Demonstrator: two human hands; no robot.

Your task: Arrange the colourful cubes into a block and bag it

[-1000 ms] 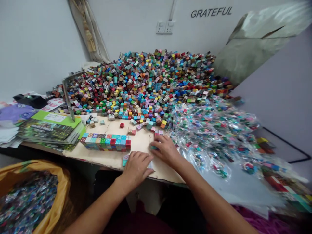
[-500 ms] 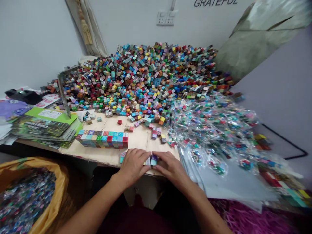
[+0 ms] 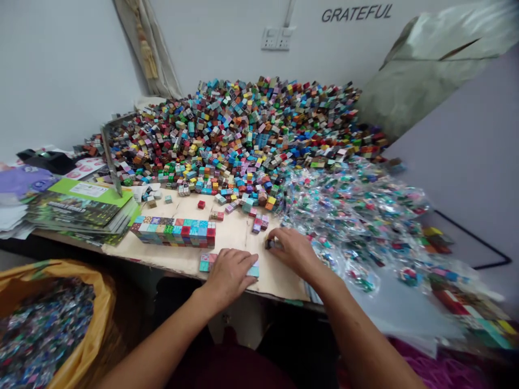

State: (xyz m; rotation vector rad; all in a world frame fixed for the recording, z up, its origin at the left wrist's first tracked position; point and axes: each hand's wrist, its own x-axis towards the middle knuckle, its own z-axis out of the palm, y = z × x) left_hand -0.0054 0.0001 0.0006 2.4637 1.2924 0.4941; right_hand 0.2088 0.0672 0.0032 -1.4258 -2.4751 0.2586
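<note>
My left hand (image 3: 229, 273) lies palm down on a short row of small coloured cubes (image 3: 206, 262) at the near edge of a wooden board (image 3: 235, 232), its fingers curled over them. My right hand (image 3: 292, 249) sits a little further right, fingertips pinched on a dark cube (image 3: 269, 244). A long finished block of coloured cubes (image 3: 175, 231) stands to the left of both hands. A few loose cubes (image 3: 258, 222) lie just beyond my right hand.
A huge heap of small coloured cubes (image 3: 243, 129) fills the back of the table. Clear plastic bags of cubes (image 3: 352, 216) spread to the right. Green booklets (image 3: 81, 205) are stacked at left. A yellow sack (image 3: 48, 319) stands lower left.
My right hand has moved away from the left hand, forward and to the right, onto a dark cube. My left hand stays on the short row at the board's edge.
</note>
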